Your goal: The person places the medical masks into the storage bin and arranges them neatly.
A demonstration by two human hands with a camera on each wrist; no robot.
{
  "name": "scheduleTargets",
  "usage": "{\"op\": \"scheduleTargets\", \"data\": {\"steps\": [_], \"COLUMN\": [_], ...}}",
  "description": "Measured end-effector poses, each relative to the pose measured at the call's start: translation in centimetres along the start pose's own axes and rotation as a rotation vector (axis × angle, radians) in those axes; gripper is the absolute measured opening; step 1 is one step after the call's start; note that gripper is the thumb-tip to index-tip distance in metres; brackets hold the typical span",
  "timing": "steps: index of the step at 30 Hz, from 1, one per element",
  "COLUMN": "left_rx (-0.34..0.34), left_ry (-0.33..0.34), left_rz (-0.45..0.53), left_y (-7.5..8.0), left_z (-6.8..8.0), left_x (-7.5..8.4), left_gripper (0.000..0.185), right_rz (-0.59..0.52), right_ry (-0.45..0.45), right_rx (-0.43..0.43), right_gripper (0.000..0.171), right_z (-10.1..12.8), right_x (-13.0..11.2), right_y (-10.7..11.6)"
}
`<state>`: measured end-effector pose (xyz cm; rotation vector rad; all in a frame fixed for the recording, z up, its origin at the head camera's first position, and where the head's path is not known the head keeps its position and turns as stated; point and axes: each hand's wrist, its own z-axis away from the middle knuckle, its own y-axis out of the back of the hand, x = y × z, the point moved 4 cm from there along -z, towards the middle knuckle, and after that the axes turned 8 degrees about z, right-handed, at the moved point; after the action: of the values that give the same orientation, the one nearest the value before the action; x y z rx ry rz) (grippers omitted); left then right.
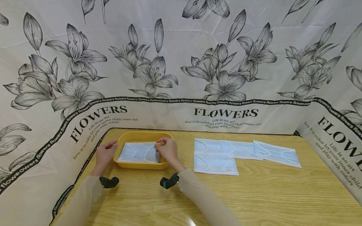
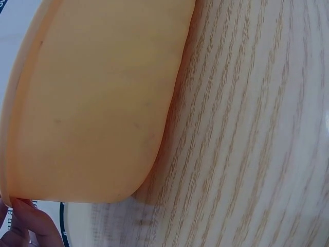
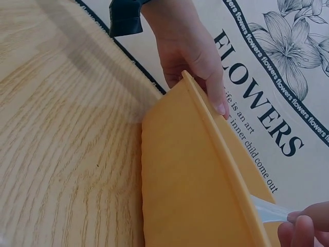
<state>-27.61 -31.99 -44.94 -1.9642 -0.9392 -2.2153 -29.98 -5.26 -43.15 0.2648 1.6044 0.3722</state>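
A yellow plastic basin (image 1: 138, 165) stands on the table at the left in the head view. Inside it lies a light blue face mask (image 1: 137, 150) with white ear loops. My left hand (image 1: 104, 153) holds the basin's left rim, thumb outside and fingertips over the edge in the right wrist view. At the basin's right end, my right hand (image 1: 168, 151) pinches the right edge of the mask between thumb and fingers. That pinch also shows in the right wrist view, where a pale mask edge (image 3: 270, 210) meets the fingertips. The basin wall (image 2: 97, 113) fills much of the left wrist view.
Several more face masks (image 1: 215, 163) lie flat on the wooden table (image 1: 271, 191) to the right of the basin, some overlapping. A white cloth wall (image 1: 178, 114) printed with flowers and lettering surrounds the table at the back and sides.
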Motion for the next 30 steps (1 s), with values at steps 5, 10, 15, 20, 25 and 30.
{"op": "scheduleTargets", "data": {"steps": [5,10,15,20,25,30], "left_rx": [-0.004,-0.002,-0.003,-0.007,-0.008,-0.019], "left_ry": [-0.01,-0.014,0.005,0.013,-0.005,-0.009], "left_rz": [-0.007,-0.014,-0.012,-0.014,-0.015,-0.013], "left_y": [-0.04,-0.07,-0.14,-0.18,-0.04,0.03], "left_z": [0.03,-0.03,-0.07,-0.01,0.09,0.19], "left_x": [0.0,-0.02,-0.05,0.02,0.18,0.28], "left_gripper": [0.036,0.035,0.036,0.036,0.036,0.037], "right_rz": [-0.025,-0.034,-0.043,-0.09,-0.161,-0.094], "right_ry": [0.013,0.036,0.061,0.099,0.154,0.232], "right_rx": [0.015,0.017,0.017,0.011,-0.012,-0.06], "right_gripper": [0.017,0.021,0.022,0.021,0.022,0.023], "right_z": [0.01,0.14,0.2,0.26,0.28,0.67], "right_x": [0.13,0.04,0.02,0.01,0.17,0.06], "right_y": [0.03,0.03,-0.02,0.0,0.04,0.37]}}
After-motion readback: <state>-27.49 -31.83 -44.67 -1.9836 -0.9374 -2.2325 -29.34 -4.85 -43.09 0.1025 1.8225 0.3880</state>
